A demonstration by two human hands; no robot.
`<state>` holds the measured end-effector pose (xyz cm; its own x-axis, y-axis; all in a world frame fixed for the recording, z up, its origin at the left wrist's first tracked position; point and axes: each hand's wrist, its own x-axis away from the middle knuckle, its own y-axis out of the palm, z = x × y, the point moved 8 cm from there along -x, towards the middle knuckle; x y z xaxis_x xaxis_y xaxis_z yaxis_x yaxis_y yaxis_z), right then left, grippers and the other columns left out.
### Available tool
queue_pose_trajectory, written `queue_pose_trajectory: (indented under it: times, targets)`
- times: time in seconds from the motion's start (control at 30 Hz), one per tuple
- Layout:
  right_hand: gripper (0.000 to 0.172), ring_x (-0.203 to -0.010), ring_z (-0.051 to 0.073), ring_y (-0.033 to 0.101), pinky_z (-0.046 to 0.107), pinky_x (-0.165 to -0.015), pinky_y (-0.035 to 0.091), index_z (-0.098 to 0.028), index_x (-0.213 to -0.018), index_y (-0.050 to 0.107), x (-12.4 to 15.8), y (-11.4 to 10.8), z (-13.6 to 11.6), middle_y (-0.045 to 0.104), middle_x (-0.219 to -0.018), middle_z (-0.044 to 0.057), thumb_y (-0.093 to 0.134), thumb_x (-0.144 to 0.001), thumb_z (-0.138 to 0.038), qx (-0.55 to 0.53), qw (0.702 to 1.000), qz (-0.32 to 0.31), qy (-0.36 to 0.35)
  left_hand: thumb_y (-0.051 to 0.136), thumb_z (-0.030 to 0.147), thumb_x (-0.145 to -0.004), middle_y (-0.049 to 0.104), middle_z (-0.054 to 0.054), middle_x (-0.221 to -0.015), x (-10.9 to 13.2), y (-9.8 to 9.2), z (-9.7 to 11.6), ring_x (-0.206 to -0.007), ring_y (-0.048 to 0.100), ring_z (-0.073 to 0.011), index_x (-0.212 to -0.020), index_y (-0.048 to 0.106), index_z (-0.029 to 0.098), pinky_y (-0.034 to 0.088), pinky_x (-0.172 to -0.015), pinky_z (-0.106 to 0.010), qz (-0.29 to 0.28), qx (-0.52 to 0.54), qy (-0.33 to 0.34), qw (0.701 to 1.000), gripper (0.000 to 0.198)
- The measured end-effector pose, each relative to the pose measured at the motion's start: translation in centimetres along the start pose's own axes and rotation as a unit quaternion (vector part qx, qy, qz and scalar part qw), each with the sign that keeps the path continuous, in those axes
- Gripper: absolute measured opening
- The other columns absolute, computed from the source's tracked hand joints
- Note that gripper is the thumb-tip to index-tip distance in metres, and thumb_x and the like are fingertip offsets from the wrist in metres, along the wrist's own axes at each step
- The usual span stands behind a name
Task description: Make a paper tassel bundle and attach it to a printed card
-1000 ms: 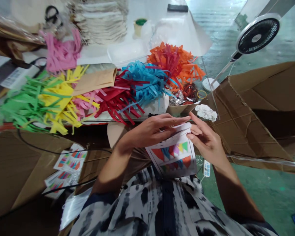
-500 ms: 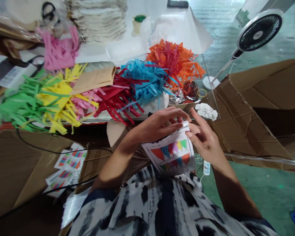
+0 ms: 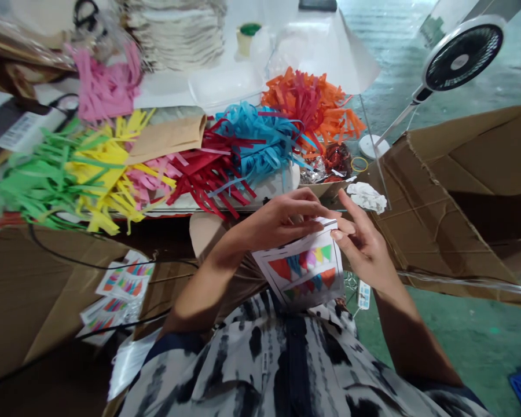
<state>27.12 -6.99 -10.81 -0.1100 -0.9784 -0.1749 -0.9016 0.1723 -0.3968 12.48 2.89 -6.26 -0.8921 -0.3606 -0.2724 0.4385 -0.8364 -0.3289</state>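
Near my lap is a plastic packet (image 3: 306,269) with a white printed card showing rows of colourful pennants. My left hand (image 3: 284,217) grips its top edge, fingers bent over the rim. At the top right corner, my right hand (image 3: 362,246) pinches the packet between thumb and fingers, with the index finger raised. Part of the top edge is hidden behind my fingers. Beyond my hands on the table lie bundles of cut strips: dark red (image 3: 204,168), blue (image 3: 260,142) and orange (image 3: 312,107).
Green strips (image 3: 43,179), yellow strips (image 3: 108,174) and pink strips (image 3: 106,87) cover the table's left. A cardboard box (image 3: 451,214) stands right, beside a fan (image 3: 462,61). Similar printed packets (image 3: 119,295) lie in a box at lower left. A crumpled white wad (image 3: 367,197) sits near my right hand.
My hands stay on the packet's top edge with only slight finger movement. The view has shifted slightly.
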Motion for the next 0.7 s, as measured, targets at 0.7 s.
queue_pose_trajectory:
  times: [0.7]
  targets:
    - [0.063, -0.136, 0.029, 0.067, 0.054, -0.118, 0.054, -0.04, -0.164, 0.044, -0.5, 1.2, -0.9, 0.064, -0.156, 0.001, 0.065, -0.105, -0.042, -0.046, 0.998, -0.042, 0.027, 0.071, 0.028, -0.1, 0.07, -0.007, -0.105, 0.0, -1.0, 0.6, -0.091, 0.065, -0.0139, -0.115, 0.085, 0.026, 0.052, -0.08, -0.026, 0.04, 0.004, -0.033, 0.999, 0.02]
